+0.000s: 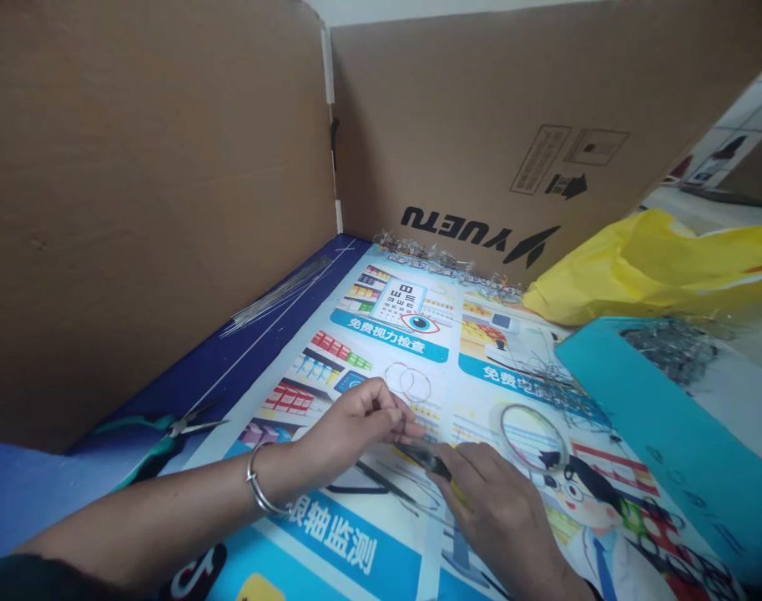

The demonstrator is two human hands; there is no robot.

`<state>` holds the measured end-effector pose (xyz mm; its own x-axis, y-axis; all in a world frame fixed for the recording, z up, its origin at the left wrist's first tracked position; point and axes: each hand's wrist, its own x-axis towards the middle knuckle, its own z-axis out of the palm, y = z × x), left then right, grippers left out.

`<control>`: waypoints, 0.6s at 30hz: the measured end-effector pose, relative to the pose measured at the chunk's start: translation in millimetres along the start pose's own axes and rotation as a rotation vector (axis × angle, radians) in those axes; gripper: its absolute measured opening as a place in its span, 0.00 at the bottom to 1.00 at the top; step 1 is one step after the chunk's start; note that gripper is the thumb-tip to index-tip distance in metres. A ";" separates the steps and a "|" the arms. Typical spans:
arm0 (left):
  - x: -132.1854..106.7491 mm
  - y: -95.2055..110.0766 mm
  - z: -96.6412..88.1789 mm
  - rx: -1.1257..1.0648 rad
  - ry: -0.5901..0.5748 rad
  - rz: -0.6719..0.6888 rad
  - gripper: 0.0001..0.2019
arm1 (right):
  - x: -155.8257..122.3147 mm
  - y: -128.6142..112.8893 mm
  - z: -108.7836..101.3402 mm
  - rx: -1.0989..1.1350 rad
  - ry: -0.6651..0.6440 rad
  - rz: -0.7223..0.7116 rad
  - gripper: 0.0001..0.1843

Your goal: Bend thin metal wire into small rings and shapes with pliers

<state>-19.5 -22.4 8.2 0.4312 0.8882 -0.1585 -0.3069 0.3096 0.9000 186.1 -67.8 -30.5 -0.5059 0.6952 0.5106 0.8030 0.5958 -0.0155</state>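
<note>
My left hand, with a silver bangle on its wrist, has its fingers pinched together on a thin wire ring. My right hand is closed around a dark pair of pliers whose tip points at the left fingertips. Both hands rest on a printed poster with an eye chart and Chinese text. A larger wire ring lies just right of the hands.
Cardboard walls enclose the back and left. Green-handled pliers and a bundle of straight wires lie at the left. A yellow plastic bag, a teal board and tangled wire pieces sit on the right.
</note>
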 end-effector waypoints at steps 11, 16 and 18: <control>2.6 -4.3 -2.9 -0.008 -0.004 -0.020 0.10 | -1.1 1.1 4.0 0.102 -0.074 0.094 0.14; 3.2 -6.8 0.6 -0.238 0.175 -0.159 0.12 | 1.4 -1.8 1.0 -0.154 0.071 -0.010 0.13; 1.4 -7.4 4.4 -0.274 0.207 -0.167 0.12 | 1.9 -4.0 -2.4 -0.254 0.082 -0.093 0.14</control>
<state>-12.9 -24.9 3.1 0.3223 0.8588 -0.3983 -0.4742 0.5106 0.7173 182.7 -69.8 -27.3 -0.5623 0.6010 0.5680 0.8127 0.5286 0.2452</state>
